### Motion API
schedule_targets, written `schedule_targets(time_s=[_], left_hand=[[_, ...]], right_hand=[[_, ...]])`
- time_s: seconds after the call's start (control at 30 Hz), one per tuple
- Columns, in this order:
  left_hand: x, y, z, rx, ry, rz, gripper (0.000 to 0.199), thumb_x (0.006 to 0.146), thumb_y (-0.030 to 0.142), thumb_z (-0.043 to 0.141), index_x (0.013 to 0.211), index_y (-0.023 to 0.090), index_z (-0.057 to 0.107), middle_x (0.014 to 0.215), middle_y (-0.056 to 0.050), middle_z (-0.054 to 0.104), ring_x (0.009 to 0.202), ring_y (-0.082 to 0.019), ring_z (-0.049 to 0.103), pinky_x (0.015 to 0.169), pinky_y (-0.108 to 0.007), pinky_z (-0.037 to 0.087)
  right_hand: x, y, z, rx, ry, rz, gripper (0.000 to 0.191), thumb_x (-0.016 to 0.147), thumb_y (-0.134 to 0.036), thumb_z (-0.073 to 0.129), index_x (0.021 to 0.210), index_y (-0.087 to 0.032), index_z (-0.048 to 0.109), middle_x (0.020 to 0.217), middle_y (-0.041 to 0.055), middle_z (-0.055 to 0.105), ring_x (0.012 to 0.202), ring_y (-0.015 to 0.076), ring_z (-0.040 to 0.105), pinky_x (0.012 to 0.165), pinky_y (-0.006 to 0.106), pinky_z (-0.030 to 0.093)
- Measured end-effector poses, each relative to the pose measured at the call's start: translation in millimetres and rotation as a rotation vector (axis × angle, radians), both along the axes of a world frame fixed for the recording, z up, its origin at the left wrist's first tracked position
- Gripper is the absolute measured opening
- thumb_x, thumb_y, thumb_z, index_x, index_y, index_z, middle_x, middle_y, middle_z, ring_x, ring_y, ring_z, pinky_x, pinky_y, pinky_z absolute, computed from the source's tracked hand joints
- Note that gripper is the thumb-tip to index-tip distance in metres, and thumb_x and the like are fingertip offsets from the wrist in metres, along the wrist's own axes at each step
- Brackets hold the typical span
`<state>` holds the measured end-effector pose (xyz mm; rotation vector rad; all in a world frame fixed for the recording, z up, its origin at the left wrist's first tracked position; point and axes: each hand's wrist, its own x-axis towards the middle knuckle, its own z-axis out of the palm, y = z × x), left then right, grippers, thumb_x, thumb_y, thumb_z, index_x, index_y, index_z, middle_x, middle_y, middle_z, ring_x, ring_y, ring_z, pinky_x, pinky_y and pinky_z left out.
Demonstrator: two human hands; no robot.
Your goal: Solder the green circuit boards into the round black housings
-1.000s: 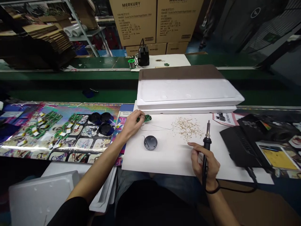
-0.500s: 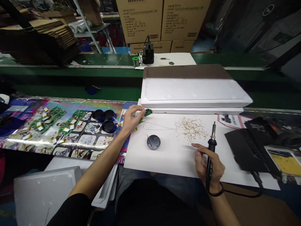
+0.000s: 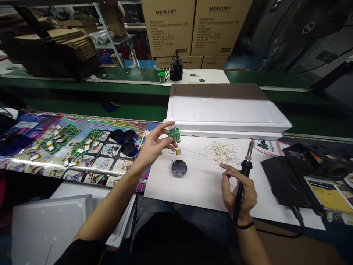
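Observation:
Between the thumb and fingers of my left hand is a small green circuit board, held up over the white sheet. A small battery with a yellow end hangs just below it. My right hand is closed around a black soldering iron, its metal tip pointing up and away from me. Below the board, a round dark speaker part lies on the sheet with a thin wire sticking out. Loose tiny pale pieces are scattered ahead of my right hand, beside a thin wire.
White foam trays are stacked at the back of the sheet. To the left lie several circuit boards with batteries and dark round housings. A black box with a cable stands right. Solder spool sits farther back.
My left hand has turned and brought the circuit board round so its face shows, with the battery now visible below. My right hand still holds the soldering iron, slightly shifted left in view.

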<state>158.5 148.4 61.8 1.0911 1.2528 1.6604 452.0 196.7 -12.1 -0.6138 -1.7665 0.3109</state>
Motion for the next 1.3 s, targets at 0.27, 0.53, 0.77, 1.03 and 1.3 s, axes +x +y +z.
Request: schedule_targets(time_s=[0.27,0.53,0.77,1.03,1.3], left_hand=[[69.1,-21.9,-12.1,0.072,-0.029,0.069,0.033,0.087,0.026,0.082,0.11,0.024,0.058,0.103,-0.002,0.066,0.091,-0.016,0.073,0.086,-0.028,0.061],[79.4,-28.3,-17.9,0.072,-0.047,0.261,0.043,0.078,0.029,0.09,0.09,0.022,0.05,0.091,0.0,0.063,0.086,-0.014,0.068,0.077,-0.024,0.057],[83.9,-28.1,-28.1,0.065,-0.191,0.262,0.041,0.082,0.032,0.09,0.091,0.021,0.051,0.098,0.0,0.066,0.068,-0.009,0.066,0.063,-0.022,0.057],[95.3,-33.1,-19.4,0.03,-0.106,0.256,0.033,0.082,0.03,0.089,0.087,0.019,0.058,0.088,0.0,0.061,0.077,-0.011,0.069,0.069,-0.019,0.061],[105.1,-49.4,-25.9,-0.019,-0.226,0.157,0.035,0.085,0.031,0.089,0.093,0.021,0.056,0.085,0.001,0.059,0.076,-0.011,0.069,0.068,-0.019,0.06]], right_hand=[[-61.9,-12.0,27.1,-0.153,0.122,0.328,0.049,0.089,-0.004,0.073,0.13,-0.022,0.055,0.136,0.0144,0.069,0.124,0.0277,0.072,0.103,0.049,0.065],[-79.3,-15.4,27.5,-0.164,0.168,0.393,0.042,0.094,0.0,0.068,0.125,-0.024,0.052,0.129,0.0114,0.071,0.116,0.0217,0.073,0.088,0.035,0.065],[-73.4,-15.9,29.2,-0.131,0.22,0.336,0.041,0.094,0.003,0.063,0.124,-0.024,0.056,0.111,0.005,0.073,0.104,0.0197,0.074,0.093,0.041,0.064],[-70.2,-10.7,32.5,-0.008,0.008,0.445,0.063,0.084,-0.004,0.076,0.137,-0.024,0.049,0.143,0.0169,0.062,0.136,0.0326,0.063,0.11,0.06,0.058],[-57.7,-23.6,28.6,-0.212,-0.03,0.608,0.066,0.084,-0.001,0.083,0.137,-0.023,0.051,0.141,0.0157,0.065,0.135,0.0267,0.065,0.107,0.044,0.063]])
